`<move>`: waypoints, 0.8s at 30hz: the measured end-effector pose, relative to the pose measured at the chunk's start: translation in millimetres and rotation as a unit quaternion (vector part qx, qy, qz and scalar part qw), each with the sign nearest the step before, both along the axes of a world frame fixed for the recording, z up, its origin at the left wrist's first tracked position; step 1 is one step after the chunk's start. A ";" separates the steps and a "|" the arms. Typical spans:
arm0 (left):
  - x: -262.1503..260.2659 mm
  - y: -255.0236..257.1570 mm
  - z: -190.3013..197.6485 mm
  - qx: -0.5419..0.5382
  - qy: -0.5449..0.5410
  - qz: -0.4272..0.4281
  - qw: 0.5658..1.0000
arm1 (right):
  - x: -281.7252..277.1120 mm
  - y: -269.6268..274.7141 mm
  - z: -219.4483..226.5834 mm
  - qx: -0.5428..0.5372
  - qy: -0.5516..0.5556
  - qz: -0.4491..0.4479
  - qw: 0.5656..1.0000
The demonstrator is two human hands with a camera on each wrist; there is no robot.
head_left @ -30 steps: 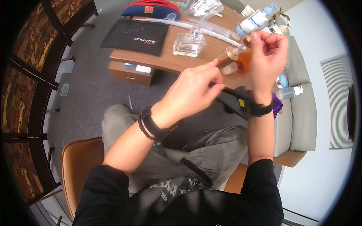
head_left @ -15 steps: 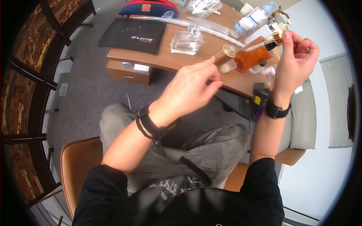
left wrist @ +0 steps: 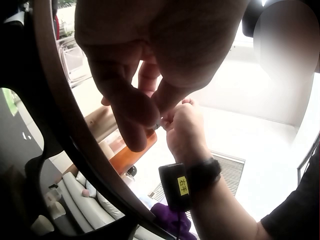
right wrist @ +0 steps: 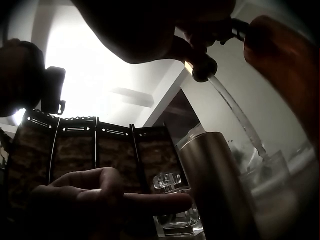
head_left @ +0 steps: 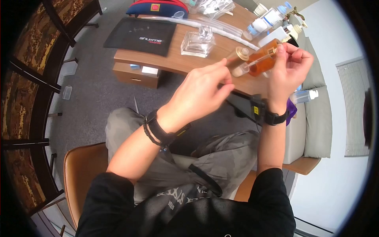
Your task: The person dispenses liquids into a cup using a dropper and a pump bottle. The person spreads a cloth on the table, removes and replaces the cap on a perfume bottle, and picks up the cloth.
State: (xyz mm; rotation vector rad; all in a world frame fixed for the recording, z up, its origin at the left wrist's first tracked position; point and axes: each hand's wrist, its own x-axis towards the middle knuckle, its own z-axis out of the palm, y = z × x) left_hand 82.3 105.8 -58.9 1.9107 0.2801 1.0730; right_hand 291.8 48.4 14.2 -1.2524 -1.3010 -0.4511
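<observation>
Holding the gold vial point(head_left: 237, 58) pinched in my left hand point(head_left: 197, 94) above the tabletop point(head_left: 177, 63), my right hand point(head_left: 290, 67) grips the dropper point(head_left: 262, 56); next, I judge, aim its tip into the vial.

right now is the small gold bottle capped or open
Open. The left hand holds the small gold cylindrical bottle with no cap on its neck, and the clear dropper tube pinched by the right hand points at it.
</observation>
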 end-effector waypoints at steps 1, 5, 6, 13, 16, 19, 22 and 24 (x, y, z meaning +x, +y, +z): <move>-0.3 0.4 0.1 0.004 0.002 0.004 1.000 | -0.2 -0.1 3.3 0.015 -0.001 0.011 1.000; -0.2 0.6 0.0 -0.004 0.005 0.002 1.000 | -0.2 3.2 25.4 0.079 -0.018 0.048 0.996; -0.6 0.8 0.1 0.005 0.005 0.006 1.000 | -2.8 4.9 31.4 0.079 -0.018 0.048 0.996; 1.1 -1.8 -0.5 -0.019 0.008 -0.009 1.000 | -15.2 18.9 40.2 0.051 -0.022 0.078 0.995; -0.1 -0.7 2.0 0.001 0.010 -0.004 1.000 | -19.2 22.8 31.9 0.040 -0.006 0.087 0.995; 2.6 -0.1 -2.5 0.023 -0.013 0.005 1.000 | -23.1 24.0 22.3 0.025 -0.004 0.083 0.996; 2.2 -1.4 -1.6 -0.001 -0.016 -0.001 1.000 | -25.0 24.0 0.7 -0.010 0.011 0.070 0.997; 0.3 -1.0 3.3 0.010 -0.006 0.003 1.000 | -21.6 24.6 -16.1 -0.039 0.001 0.081 0.996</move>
